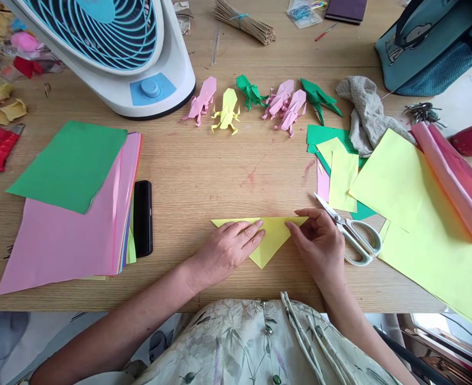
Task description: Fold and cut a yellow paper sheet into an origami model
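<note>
A yellow sheet of paper (pixel 271 243), folded into a triangle, lies on the table with its long edge away from me and a point toward me. My left hand (pixel 230 243) rests flat across its left part, fingers stretched out and pressing it down. At the right corner, my right hand (pixel 320 238) pinches the paper between thumb and fingers. White-handled scissors (pixel 358 235) lie just right of that hand, blades partly behind it. Folded paper frogs in pink (pixel 204 99), yellow (pixel 227 109) and green (pixel 251 92) stand farther back.
A white and blue fan (pixel 151 88) stands at the back left. Colored sheets (pixel 71 230) and a black phone (pixel 143 219) lie left. Yellow paper (pixel 440 256), paper scraps (pixel 343 179), a grey cloth (pixel 366 109) and a teal bag (pixel 428 59) are on the right.
</note>
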{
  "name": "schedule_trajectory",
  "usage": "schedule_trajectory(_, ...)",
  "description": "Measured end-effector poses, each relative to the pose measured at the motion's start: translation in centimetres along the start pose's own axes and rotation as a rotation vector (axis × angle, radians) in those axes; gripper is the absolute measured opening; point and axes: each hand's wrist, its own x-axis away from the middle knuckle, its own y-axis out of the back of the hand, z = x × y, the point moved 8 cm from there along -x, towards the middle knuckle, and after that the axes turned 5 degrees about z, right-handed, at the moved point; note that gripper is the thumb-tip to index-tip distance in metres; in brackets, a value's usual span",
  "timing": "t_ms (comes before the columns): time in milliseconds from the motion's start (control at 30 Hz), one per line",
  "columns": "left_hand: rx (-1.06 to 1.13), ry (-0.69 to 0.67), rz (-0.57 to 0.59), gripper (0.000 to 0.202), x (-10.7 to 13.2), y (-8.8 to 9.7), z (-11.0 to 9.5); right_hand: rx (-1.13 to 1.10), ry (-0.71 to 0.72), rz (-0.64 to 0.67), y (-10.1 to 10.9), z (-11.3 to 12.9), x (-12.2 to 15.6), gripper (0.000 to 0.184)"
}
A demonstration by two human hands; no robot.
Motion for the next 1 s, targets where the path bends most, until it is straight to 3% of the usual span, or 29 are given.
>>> schedule_trajectory(133, 0.013, 0.022, -0.011, 0.037, 0.1, -0.1, 0.1, 0.027, 0.042, -0.033, 0.1, 0.4, 0.3, 0.02)
schedule_trajectory(433, 0.044, 0.008, -0.077, 0.036, 0.2, 0.2, 0.2, 0.265, 0.288, -0.135, 0.2, 2.5, 1.9, 0.021)
schedule_trajectory(533, 0.06, 0.008, -0.087, 0.035, 0.3, 0.3, 0.4, 0.227, 0.445, -0.065, -0.3, 3.9, 2.5, 0.013)
schedule_trajectory(733, 0.042, 0.005, -0.078, 0.033, 0.5, 0.4, 0.9, 0.244, 0.633, 0.165, -1.9, 4.8, 3.7, 0.026)
schedule_trajectory(867, 0.007, -0.035, -0.081, 0.033, 0.1, 0.7, 1.6, 0.359, 0.71, 0.187, -2.5, 4.4, 4.0, 0.033)
schedule_trajectory(1000, 0.08, -0.082, -0.076, 0.031, -0.7, 1.1, 2.9, 0.401, 0.635, 0.13, -2.3, 3.7, 3.4, 0.028)
